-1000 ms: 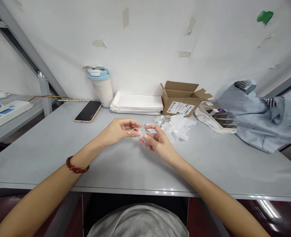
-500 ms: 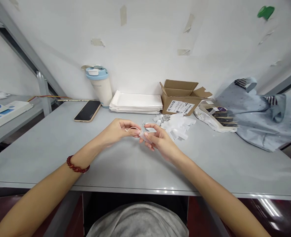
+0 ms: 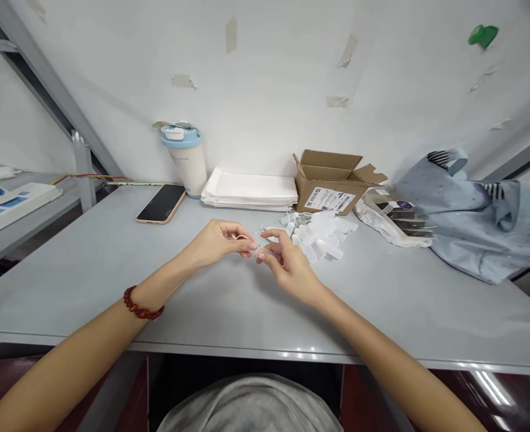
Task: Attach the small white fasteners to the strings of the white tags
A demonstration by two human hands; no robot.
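Over the middle of the grey table (image 3: pixel 228 306), my left hand (image 3: pixel 222 243) pinches a thin white string that loops above its thumb. My right hand (image 3: pixel 289 264) meets it fingertip to fingertip, its thumb and fingers closed on a small white tag (image 3: pixel 267 249), partly hidden by the fingers. The string runs towards the tag; how they join is too small to tell. Just beyond my right hand lies a loose pile of white tags (image 3: pixel 323 234) with thin strings at its left side.
Along the wall stand a cup (image 3: pixel 187 162), a stack of white envelopes (image 3: pixel 249 189) and an open cardboard box (image 3: pixel 330 186). A phone (image 3: pixel 162 204) lies at the left. On the right are a plastic-wrapped pack (image 3: pixel 397 219) and blue cloth (image 3: pixel 485 210). A power strip (image 3: pixel 12 207) sits far left.
My right hand has turned and its fingers have shifted on the tag, which now shows less of its face. The whole view has tilted slightly.
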